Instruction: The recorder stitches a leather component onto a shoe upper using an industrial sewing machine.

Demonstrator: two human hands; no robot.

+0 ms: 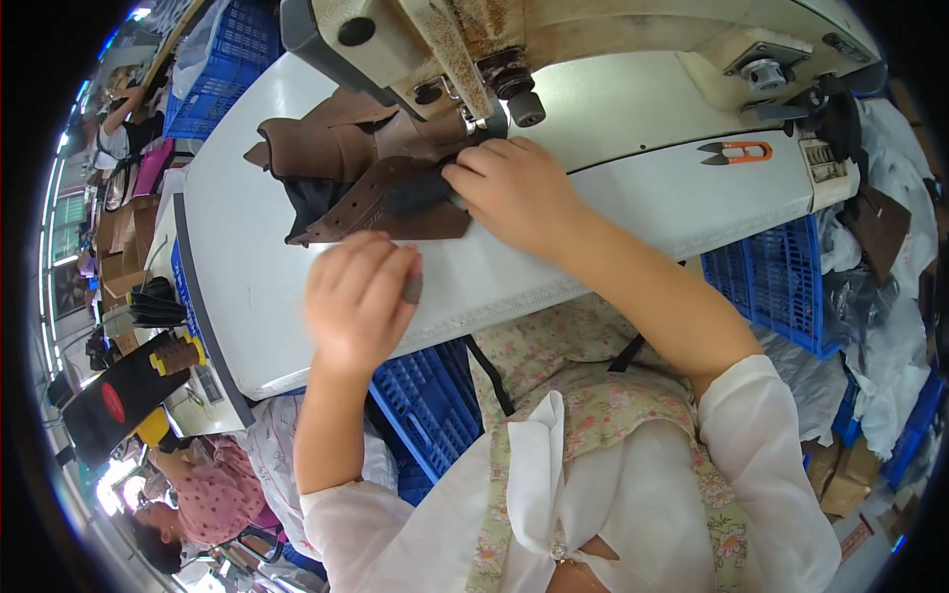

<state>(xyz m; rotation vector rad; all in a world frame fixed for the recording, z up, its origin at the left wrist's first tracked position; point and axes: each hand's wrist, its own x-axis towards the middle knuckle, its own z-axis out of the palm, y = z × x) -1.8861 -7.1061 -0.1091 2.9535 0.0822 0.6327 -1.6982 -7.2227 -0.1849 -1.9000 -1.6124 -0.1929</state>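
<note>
A brown leather shoe upper (pixel 316 148) with eyelet holes and black lining lies on the white sewing machine table (pixel 267 326). Its far right part sits under the head of the sewing machine (pixel 474 59), close to the needle area. My right hand (pixel 519 193) has its fingers closed on the dark inner edge of the upper, just in front of the machine's foot. Nearer to me, my left hand (pixel 361 296) is curled and slightly blurred, just off the upper's front edge. A small grey-brown bit shows by its thumb, too little to name.
Orange-handled thread snips (pixel 736 152) lie at the table's right. Blue plastic crates (pixel 425 410) stand below the table, with another crate (pixel 776 282) to the right and one (pixel 222 69) at the far left. Another person (pixel 213 494) sits at the lower left.
</note>
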